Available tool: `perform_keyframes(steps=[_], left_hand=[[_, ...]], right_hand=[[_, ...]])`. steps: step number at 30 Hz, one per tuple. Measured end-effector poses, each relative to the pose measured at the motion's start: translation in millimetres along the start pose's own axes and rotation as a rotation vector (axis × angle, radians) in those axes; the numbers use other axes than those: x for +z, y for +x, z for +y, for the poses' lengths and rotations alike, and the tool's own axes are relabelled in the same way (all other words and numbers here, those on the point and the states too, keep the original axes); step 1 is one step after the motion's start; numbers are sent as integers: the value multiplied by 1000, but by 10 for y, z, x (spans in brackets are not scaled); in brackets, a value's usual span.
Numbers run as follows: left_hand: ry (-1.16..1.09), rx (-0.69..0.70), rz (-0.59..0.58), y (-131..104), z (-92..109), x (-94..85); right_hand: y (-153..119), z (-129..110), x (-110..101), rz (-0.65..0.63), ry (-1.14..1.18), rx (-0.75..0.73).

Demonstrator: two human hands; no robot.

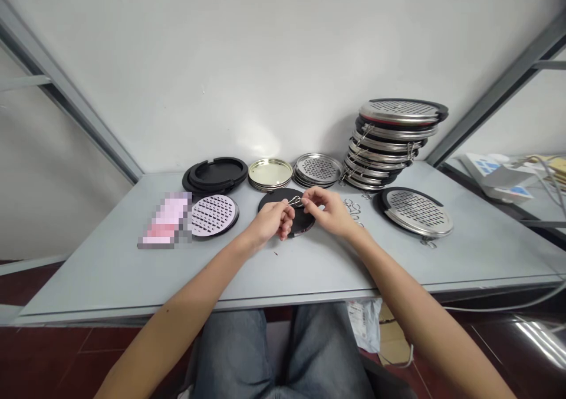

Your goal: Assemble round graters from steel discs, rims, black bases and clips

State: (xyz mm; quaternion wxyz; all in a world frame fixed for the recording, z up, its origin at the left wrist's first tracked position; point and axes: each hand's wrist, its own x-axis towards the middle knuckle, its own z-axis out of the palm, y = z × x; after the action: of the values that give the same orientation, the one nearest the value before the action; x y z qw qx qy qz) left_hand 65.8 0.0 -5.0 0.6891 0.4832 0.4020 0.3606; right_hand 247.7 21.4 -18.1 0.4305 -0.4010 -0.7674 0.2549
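My left hand (275, 219) is closed, thumb and forefinger pinching one end of a thin bent metal wire clip (295, 200). At the clip's other end, the fingertips of my right hand (328, 210) are pinched together on it. Both hands hover over a round black disc-shaped holder (273, 197), whose middle they partly cover. Several loose wire clips (352, 206) lie on the table just right of my right hand.
On the grey table (221, 275) stand black ring holders (216, 172), gold-coloured round lids (270, 172), perforated metal discs (318, 168) and a tall stack of assembled discs (393, 145). Another assembled disc (418, 211) lies right; a pinkish perforated disc (214, 215) and blurred phone-like object (165, 222) lie left.
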Motion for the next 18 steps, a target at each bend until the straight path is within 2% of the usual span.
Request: perform_keyframes(steps=[6, 11, 18], left_hand=[[55, 62, 18, -1, -8, -22], [122, 132, 24, 3, -6, -39], [150, 129, 21, -11, 20, -41]], right_hand=[[8, 1, -13, -64, 96, 54], [25, 39, -2, -65, 207, 110], [45, 4, -27, -92, 349, 150]])
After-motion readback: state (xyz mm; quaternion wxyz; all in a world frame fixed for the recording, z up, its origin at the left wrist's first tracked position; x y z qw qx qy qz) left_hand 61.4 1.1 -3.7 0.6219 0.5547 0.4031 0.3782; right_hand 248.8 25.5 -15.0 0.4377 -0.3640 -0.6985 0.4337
